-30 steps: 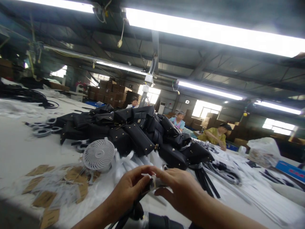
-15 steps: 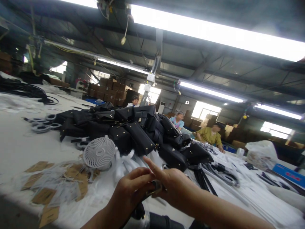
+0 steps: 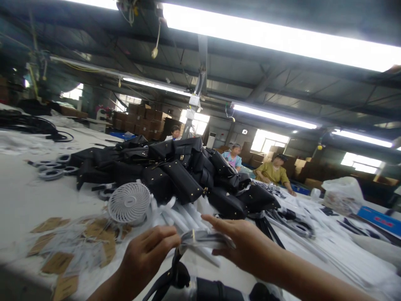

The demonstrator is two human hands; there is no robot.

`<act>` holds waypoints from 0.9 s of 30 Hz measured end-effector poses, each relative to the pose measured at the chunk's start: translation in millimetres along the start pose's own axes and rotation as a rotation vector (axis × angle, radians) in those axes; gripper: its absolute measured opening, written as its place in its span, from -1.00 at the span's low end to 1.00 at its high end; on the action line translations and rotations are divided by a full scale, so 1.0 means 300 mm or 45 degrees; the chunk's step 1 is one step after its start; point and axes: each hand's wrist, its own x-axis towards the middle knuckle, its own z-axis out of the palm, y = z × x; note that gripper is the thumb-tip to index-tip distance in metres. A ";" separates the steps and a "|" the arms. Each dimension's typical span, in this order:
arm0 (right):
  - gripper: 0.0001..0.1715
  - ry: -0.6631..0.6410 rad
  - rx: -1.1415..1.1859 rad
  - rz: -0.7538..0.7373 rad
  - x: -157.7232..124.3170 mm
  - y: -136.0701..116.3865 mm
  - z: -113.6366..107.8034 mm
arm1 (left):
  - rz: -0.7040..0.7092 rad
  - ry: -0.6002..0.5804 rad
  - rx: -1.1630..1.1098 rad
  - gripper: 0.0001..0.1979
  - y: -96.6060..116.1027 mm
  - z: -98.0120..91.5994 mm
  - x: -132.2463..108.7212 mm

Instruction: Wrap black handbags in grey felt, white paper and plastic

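My left hand point(image 3: 145, 253) is closed, its fingertips pinching the left end of a looped strap point(image 3: 205, 239) that looks wrapped in clear plastic. A small gold-coloured piece shows on this strap near its left end. At the other end my right hand point(image 3: 239, 236) grips it between thumb and fingers, the thumb stretched along the top. Below my hands a black strap with gold studs point(image 3: 167, 274) runs down beside a black bag point(image 3: 214, 289), cut off by the lower edge of the picture. Ahead lies a large heap of black bags point(image 3: 184, 179) with gold studs.
A white fan point(image 3: 129, 202) stands left of my hands, behind brown card tags point(image 3: 59, 262) in clear plastic. White padding tubes point(image 3: 180, 217) lie before the heap. Grey rings point(image 3: 52, 173) lie far left, a blue box point(image 3: 380, 220) at right. Three people sit across the table.
My hands have moved apart, the left one leftward and the right one slightly right. The plastic-wrapped strap now shows stretched between them. The camera view has shifted slightly.
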 end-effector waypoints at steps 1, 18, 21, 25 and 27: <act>-0.24 0.006 0.016 -0.017 -0.005 0.004 0.000 | -0.041 0.015 -0.017 -0.78 0.003 -0.002 -0.014; -0.60 0.188 0.043 -0.240 -0.034 -0.063 -0.001 | -1.308 -0.142 -1.365 -0.64 0.148 0.132 -0.016; -0.76 0.117 0.082 -0.296 -0.020 -0.075 0.016 | -1.307 -0.129 -1.438 -0.68 0.153 0.162 -0.016; -0.71 0.134 0.254 -0.293 0.006 -0.075 0.060 | -1.336 -0.072 -1.503 -0.70 0.156 0.167 -0.006; -0.51 0.160 0.298 -0.280 0.015 -0.073 0.073 | -1.398 0.024 -1.496 -0.71 0.162 0.157 -0.003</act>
